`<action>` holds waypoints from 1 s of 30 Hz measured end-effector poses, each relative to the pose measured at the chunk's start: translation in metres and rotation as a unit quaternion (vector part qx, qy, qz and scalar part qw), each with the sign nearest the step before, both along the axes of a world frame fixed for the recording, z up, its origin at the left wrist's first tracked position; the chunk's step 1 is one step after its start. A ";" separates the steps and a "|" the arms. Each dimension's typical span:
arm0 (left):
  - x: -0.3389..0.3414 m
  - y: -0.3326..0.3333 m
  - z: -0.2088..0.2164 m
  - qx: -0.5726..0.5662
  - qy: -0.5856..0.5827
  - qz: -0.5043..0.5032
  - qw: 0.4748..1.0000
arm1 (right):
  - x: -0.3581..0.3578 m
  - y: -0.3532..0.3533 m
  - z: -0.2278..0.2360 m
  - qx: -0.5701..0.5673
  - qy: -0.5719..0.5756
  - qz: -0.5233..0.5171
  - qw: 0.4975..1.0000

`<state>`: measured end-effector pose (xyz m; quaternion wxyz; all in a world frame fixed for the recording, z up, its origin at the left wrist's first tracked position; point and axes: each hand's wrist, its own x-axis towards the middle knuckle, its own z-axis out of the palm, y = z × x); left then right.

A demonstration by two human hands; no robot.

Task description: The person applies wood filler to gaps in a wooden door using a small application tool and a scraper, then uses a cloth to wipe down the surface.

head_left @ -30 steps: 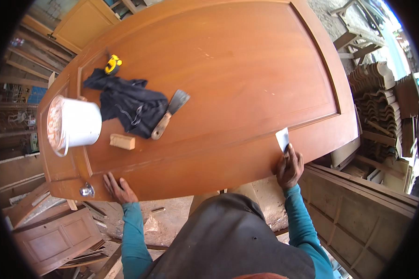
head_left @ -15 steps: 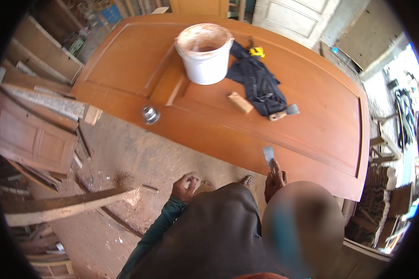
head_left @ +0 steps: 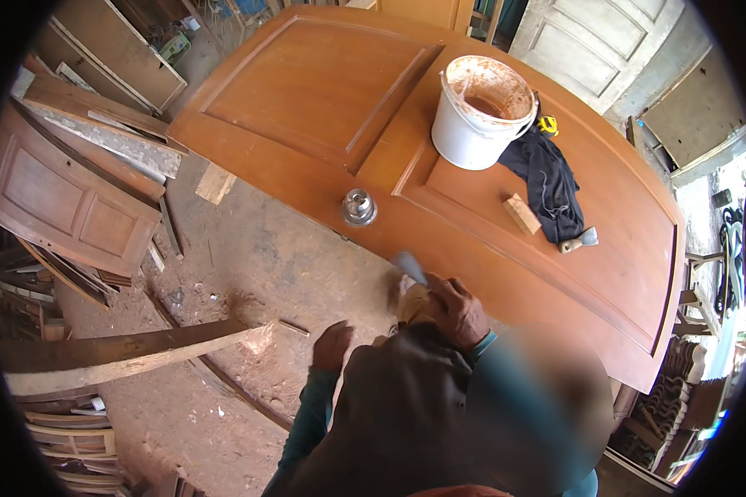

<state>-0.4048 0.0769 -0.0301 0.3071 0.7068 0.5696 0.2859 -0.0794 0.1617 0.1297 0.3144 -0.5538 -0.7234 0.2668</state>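
Observation:
My right hand [head_left: 462,313] is closed on the handle of a putty knife [head_left: 409,267], its grey blade over the near edge of a reddish-brown wooden door [head_left: 323,79] that lies flat. My left hand [head_left: 332,345] hangs low beside my dark apron, over the floor and apart from the door; its fingers are smeared by motion. Left of the putty knife, a small round metal container [head_left: 359,207] stands on the door. Farther off is a white bucket [head_left: 474,142], its inside smeared with reddish-brown paste.
Right of the bucket lie a black cloth [head_left: 553,189], a yellow tape measure [head_left: 548,126], a wooden block [head_left: 521,214] and a second putty knife [head_left: 578,240]. A long timber beam [head_left: 133,352] juts in at lower left. Another door [head_left: 70,195] leans at left.
My right hand has swung left with the putty knife, turning its blade leftward. The view has shifted left, so the door and bucket appear farther right.

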 end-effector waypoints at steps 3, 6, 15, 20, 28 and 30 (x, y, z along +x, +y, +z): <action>0.064 0.068 0.093 -0.247 -0.332 -0.062 0.908 | -0.031 0.020 -0.009 0.001 0.057 0.059 0.997; 0.078 0.123 0.105 -0.220 -0.358 -0.103 0.902 | -0.049 0.050 -0.015 0.030 0.057 0.199 0.978; 0.023 0.221 0.179 -0.268 -0.456 0.036 0.848 | 0.094 0.158 -0.001 0.177 -0.046 -0.340 0.922; -0.012 0.262 0.160 -0.186 -0.451 0.203 0.849 | 0.233 0.184 -0.034 0.108 -0.257 -0.522 0.806; -0.034 0.312 0.169 -0.175 -0.418 0.226 0.862 | 0.275 0.194 -0.062 -0.051 -0.249 -0.485 0.837; -0.046 0.320 0.164 -0.158 -0.425 0.213 0.865 | 0.281 0.181 -0.053 0.021 -0.169 -0.582 0.795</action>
